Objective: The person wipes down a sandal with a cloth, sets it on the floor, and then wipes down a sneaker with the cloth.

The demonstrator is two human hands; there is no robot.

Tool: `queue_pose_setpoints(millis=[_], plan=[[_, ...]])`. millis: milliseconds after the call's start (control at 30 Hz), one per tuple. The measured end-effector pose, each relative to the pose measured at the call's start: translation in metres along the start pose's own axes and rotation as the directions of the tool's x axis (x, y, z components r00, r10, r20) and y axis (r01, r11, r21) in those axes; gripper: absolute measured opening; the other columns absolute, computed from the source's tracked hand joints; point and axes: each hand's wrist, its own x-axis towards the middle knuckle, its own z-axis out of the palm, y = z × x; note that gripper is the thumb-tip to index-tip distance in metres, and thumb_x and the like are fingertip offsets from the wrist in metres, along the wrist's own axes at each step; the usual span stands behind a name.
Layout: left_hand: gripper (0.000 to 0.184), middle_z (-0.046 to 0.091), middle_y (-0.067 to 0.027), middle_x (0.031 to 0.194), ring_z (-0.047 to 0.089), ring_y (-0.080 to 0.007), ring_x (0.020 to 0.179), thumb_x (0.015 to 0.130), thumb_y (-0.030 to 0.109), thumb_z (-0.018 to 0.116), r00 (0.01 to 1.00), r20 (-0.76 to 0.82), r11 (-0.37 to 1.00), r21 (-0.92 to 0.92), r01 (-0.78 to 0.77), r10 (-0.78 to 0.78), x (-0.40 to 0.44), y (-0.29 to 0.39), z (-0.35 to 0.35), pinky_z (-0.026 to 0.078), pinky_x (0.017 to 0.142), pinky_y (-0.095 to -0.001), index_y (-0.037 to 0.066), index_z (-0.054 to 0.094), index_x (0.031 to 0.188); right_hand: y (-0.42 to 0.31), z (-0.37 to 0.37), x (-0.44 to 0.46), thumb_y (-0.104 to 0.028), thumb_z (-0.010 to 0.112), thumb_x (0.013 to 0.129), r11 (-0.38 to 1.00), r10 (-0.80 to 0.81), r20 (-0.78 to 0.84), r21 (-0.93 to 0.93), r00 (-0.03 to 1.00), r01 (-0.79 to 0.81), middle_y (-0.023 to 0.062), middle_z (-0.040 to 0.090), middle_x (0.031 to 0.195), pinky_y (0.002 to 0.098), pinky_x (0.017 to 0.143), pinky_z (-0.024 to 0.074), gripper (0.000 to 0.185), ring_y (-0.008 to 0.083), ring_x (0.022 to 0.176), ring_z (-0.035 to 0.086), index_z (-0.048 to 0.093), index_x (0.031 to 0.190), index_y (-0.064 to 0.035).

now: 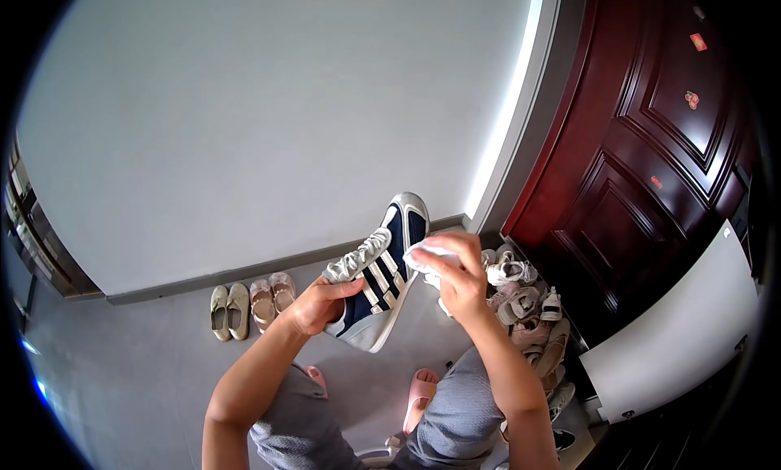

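Observation:
A dark blue sneaker (381, 281) with pale stripes, white laces and a light sole is held up at the centre, toe pointing up and its side turned to the camera. My left hand (319, 305) grips it at the ankle opening, thumb over the upper. Pinched in my right hand (457, 276) is a white cloth (423, 261), close against the sole edge near the front of the sneaker. My right palm is partly hidden behind the fingers.
Beige shoes (229, 312) and pink shoes (272, 297) stand by the wall. Many shoes are piled (521, 303) at the right, beside a dark red door (634, 161) and a white panel (675, 340). Pink slippers (419, 389) are on my feet.

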Motion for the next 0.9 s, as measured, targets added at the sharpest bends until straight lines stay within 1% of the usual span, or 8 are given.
queue_pose_setpoints(millis=[133, 200, 467, 567, 667, 733, 800, 900], plan=[[0.050, 0.065, -0.0090, 0.128, 0.061, -0.0222, 0.119, 0.092, 0.017, 0.072, 1.000, 0.011, 1.000, 0.012, -0.001, 0.001, 0.000, 0.002, 0.001, 0.045, 0.105, -0.0375, 0.004, 0.056, 0.137, 0.013, -0.005, 0.003, 0.017, 0.063, 0.075, 0.999, 0.015, -0.013, -0.050, 1.000, -0.016, 0.0083, 0.064, 0.111, 0.0365, 0.086, 0.0538, 0.047, 0.0270, 0.103, 0.060, 0.077, 0.110, -0.0097], [0.051, 0.065, -0.0091, 0.128, 0.061, -0.0221, 0.119, 0.091, 0.016, 0.072, 0.998, 0.040, 0.999, 0.014, 0.042, -0.042, 0.001, 0.006, 0.000, 0.045, 0.105, -0.0370, 0.004, 0.055, 0.138, 0.023, -0.007, 0.003, 0.018, 0.061, 0.075, 0.988, 0.146, -0.058, -0.045, 0.988, -0.148, 0.0089, 0.063, 0.111, 0.0362, 0.086, 0.0537, 0.048, 0.0270, 0.102, 0.061, 0.077, 0.110, -0.0096], [0.051, 0.064, -0.0078, 0.131, 0.060, -0.0212, 0.121, 0.092, 0.014, 0.071, 0.999, 0.020, 0.992, 0.125, 0.022, -0.025, 0.000, 0.002, 0.002, 0.045, 0.106, -0.0372, 0.004, 0.055, 0.139, 0.010, 0.004, 0.007, 0.016, 0.062, 0.076, 0.999, 0.037, 0.065, -0.005, 0.997, -0.037, 0.0085, 0.063, 0.114, 0.0364, 0.089, 0.0523, 0.048, 0.0272, 0.105, 0.060, 0.076, 0.112, -0.0121], [0.048, 0.065, -0.0063, 0.131, 0.060, -0.0191, 0.120, 0.094, 0.014, 0.070, 1.000, 0.022, 0.988, 0.150, 0.018, -0.022, -0.001, 0.000, 0.004, 0.045, 0.105, -0.0363, 0.005, 0.056, 0.139, 0.019, 0.002, 0.003, 0.017, 0.062, 0.077, 0.973, 0.223, 0.030, -0.071, 0.974, -0.221, 0.0093, 0.062, 0.115, 0.0371, 0.087, 0.0534, 0.052, 0.0281, 0.104, 0.060, 0.074, 0.118, -0.0129], [0.046, 0.065, -0.0047, 0.130, 0.059, -0.0169, 0.119, 0.095, 0.013, 0.069, 1.000, 0.024, 0.984, 0.180, -0.016, 0.012, 0.001, -0.004, 0.004, 0.045, 0.105, -0.0350, 0.006, 0.056, 0.139, 0.014, 0.009, -0.002, 0.016, 0.061, 0.079, 0.995, 0.103, 0.059, 0.006, 0.993, -0.103, 0.0084, 0.062, 0.114, 0.0376, 0.087, 0.0527, 0.051, 0.0270, 0.104, 0.060, 0.073, 0.120, -0.0122], [0.045, 0.065, -0.0037, 0.129, 0.059, -0.0158, 0.119, 0.096, 0.013, 0.068, 0.999, 0.015, 0.979, 0.200, -0.035, 0.033, 0.001, -0.009, 0.006, 0.045, 0.104, -0.0341, 0.006, 0.057, 0.139, -0.003, 0.006, 0.001, 0.014, 0.064, 0.079, 0.994, -0.010, 0.188, 0.111, 0.982, -0.011, 0.0076, 0.063, 0.116, 0.0375, 0.093, 0.0500, 0.049, 0.0263, 0.106, 0.060, 0.073, 0.119, -0.0137], [0.044, 0.065, -0.0034, 0.128, 0.059, -0.0145, 0.117, 0.096, 0.011, 0.068, 0.999, -0.040, 0.951, 0.310, -0.011, 0.025, 0.001, -0.008, 0.008, 0.046, 0.103, -0.0328, 0.005, 0.057, 0.138, 0.000, 0.006, -0.002, 0.014, 0.064, 0.079, 0.998, -0.045, 0.230, 0.061, 0.972, 0.031, 0.0077, 0.063, 0.116, 0.0383, 0.092, 0.0505, 0.050, 0.0268, 0.106, 0.060, 0.072, 0.120, -0.0137], [0.043, 0.065, -0.0034, 0.124, 0.058, -0.0124, 0.112, 0.097, 0.014, 0.068, 0.998, -0.058, 0.943, 0.332, 0.018, 0.001, -0.001, -0.007, 0.013, 0.047, 0.099, -0.0303, 0.003, 0.057, 0.137, 0.009, 0.000, -0.001, 0.016, 0.063, 0.077, 0.982, 0.144, 0.114, -0.140, 0.983, -0.128, 0.0098, 0.062, 0.116, 0.0406, 0.090, 0.0515, 0.054, 0.0294, 0.105, 0.059, 0.069, 0.124, -0.0093]])
